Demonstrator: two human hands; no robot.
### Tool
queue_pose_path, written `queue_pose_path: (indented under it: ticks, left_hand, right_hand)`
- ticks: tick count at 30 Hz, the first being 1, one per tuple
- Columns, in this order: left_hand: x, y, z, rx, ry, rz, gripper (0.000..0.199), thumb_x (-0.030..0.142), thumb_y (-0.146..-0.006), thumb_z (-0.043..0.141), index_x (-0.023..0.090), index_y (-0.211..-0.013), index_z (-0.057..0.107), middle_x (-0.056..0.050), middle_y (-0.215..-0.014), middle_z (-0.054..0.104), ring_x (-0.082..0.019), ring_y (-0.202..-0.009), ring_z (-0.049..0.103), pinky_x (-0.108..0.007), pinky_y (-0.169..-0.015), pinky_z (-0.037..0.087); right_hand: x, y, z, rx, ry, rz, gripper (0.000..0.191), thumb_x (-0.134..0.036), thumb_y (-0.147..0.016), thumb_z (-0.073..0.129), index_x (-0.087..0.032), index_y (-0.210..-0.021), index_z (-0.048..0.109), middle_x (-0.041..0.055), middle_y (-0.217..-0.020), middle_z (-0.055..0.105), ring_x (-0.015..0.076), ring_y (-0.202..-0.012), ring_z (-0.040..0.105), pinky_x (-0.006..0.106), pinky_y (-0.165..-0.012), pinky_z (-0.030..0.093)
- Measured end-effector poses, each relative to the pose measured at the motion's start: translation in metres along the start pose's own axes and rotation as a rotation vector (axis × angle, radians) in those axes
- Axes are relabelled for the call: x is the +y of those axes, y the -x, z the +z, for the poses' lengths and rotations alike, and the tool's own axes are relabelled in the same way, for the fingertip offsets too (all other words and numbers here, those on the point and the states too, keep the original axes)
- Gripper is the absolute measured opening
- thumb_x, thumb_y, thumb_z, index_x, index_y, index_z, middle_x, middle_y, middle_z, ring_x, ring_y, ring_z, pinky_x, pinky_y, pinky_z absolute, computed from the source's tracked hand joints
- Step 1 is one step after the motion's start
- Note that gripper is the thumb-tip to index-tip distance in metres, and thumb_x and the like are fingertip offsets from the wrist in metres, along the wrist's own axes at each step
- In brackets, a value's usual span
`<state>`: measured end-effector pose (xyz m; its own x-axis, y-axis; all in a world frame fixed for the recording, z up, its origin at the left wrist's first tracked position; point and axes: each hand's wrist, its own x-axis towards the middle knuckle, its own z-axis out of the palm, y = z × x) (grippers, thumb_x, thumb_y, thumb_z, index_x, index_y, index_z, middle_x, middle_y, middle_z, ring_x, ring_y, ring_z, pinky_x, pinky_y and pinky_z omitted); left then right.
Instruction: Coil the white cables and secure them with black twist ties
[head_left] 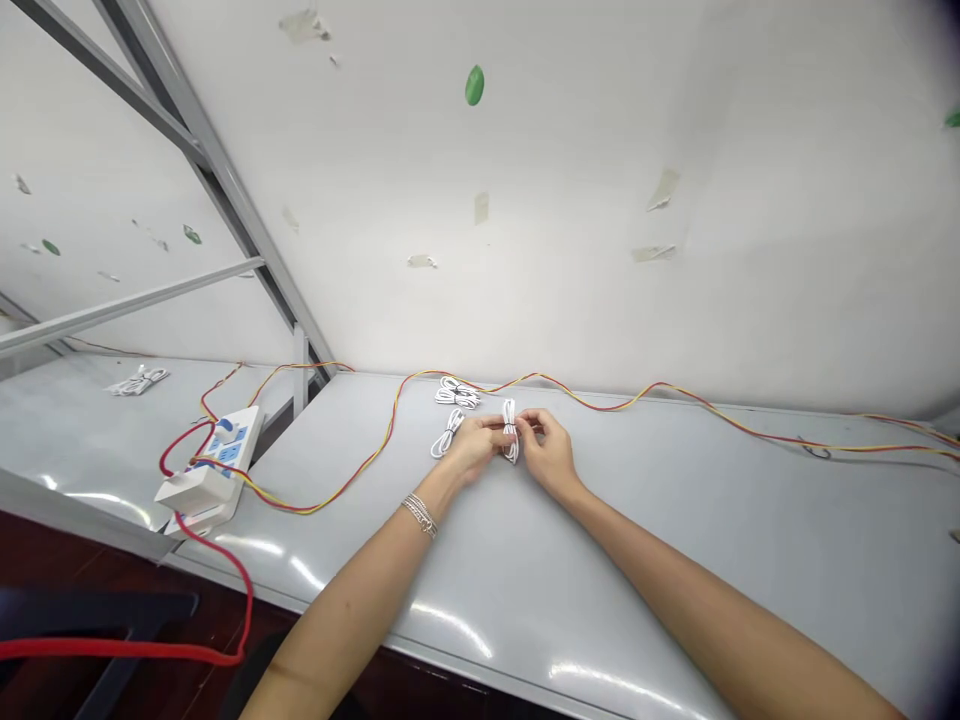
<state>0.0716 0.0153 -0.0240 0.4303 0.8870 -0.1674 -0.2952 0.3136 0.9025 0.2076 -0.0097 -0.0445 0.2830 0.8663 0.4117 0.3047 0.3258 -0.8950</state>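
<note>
The left hand [472, 447] and right hand [546, 452] are both closed in pinches on a white cable bundle [510, 430], one from each side. The bundle stands lengthwise between the fingertips, above the grey worktop [637, 540] and well back from its near edge. A silver bracelet [420, 515] circles the left wrist.

Just left of the hands lies a second white bundle [448, 433], and a third [457, 394] lies farther back, near the wall [570, 200]. A twisted red-and-yellow wire [352, 487] winds behind them along the far edge, then curves forward to a white power strip [225, 450] at the worktop's left end.

To the right, a wide stretch of bare worktop gives the hands open room. Beyond a gap on the left, a separate grey worktop [75, 430] holds another white bundle [138, 380].
</note>
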Motion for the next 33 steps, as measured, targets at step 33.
queue_pose_path:
  ticks: [33]
  left_hand:
    - [0.005, -0.002, -0.002, 0.003, -0.203, 0.176, 0.022, 0.019, -0.073, 0.078, 0.011, -0.093, 0.072, -0.009, -0.083, 0.073, -0.018, -0.076, 0.067, -0.031, -0.075, 0.052]
  right_hand:
    - [-0.006, -0.007, -0.004, -0.164, -0.424, 0.344, 0.049, -0.062, -0.062, 0.081, -0.020, -0.079, 0.065, 0.0023, -0.062, 0.065, 0.0166, -0.058, 0.059, 0.033, -0.060, 0.051]
